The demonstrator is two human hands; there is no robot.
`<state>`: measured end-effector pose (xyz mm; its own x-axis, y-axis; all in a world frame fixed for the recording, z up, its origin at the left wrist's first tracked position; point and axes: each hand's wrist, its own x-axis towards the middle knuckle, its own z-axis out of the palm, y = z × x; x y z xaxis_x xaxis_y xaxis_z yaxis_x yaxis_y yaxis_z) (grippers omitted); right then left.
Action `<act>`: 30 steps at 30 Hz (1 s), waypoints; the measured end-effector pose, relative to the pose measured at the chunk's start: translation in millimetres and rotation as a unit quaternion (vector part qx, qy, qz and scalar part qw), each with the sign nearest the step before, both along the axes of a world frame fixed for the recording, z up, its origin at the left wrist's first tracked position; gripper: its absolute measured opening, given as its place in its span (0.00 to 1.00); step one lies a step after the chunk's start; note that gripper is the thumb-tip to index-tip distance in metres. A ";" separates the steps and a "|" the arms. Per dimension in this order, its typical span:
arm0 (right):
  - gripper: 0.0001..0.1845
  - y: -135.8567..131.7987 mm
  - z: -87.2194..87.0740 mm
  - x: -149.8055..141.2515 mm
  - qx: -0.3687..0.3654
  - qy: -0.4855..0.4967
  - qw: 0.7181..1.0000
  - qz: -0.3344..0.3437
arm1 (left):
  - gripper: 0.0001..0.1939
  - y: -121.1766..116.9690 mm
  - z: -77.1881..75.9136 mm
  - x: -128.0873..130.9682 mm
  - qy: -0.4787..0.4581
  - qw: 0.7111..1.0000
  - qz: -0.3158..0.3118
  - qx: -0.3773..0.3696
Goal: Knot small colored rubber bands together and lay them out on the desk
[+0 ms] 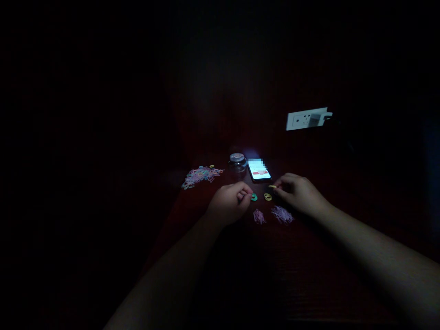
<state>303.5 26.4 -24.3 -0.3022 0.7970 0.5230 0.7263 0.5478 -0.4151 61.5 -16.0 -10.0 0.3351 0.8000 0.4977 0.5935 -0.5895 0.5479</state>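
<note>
The scene is very dark, lit mostly by a phone screen. My left hand [228,201] rests on the dark red table [309,270] with its fingers curled in; its fingertips touch a small green ring [254,197]. My right hand [298,192] is also curled and pinches a small yellow ring [272,186] at its fingertips. Another yellow ring [267,196] lies between the hands. Two small heaps of pink bands [259,216], [282,214] lie just in front of the hands.
A lit phone [259,170] lies flat beyond the hands, with a small glass jar [237,162] beside it. A large pile of mixed coloured bands [201,176] lies to the left. A white wall socket with a plug [307,118] is at the back right.
</note>
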 end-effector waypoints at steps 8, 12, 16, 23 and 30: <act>0.07 -2.3 0.7 -9.0 -0.021 -0.094 0.995 0.010 | 0.06 -1.7 2.0 0.4 0.019 1.000 0.006 -0.009; 0.08 -0.7 1.6 -9.7 -0.012 -0.122 0.992 -0.017 | 0.06 -1.8 1.9 0.0 0.019 1.000 -0.001 -0.011; 0.08 0.8 1.3 -11.6 -0.004 -0.140 0.990 -0.019 | 0.06 -1.6 1.7 -0.1 0.014 1.000 -0.005 -0.014; 0.09 0.7 1.1 -14.4 -0.006 -0.171 0.985 -0.010 | 0.06 -1.8 1.8 0.0 0.023 1.000 -0.002 -0.017; 0.08 -2.7 2.9 -15.8 0.005 -0.163 0.987 -0.002 | 0.06 -1.5 0.6 -0.1 0.015 1.000 -0.005 -0.018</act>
<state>287.7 23.7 -21.4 -0.4517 0.7945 0.4059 0.8229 0.5468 -0.1545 61.5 -17.5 -9.4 0.3583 0.8137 0.4578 0.6043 -0.5759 0.5506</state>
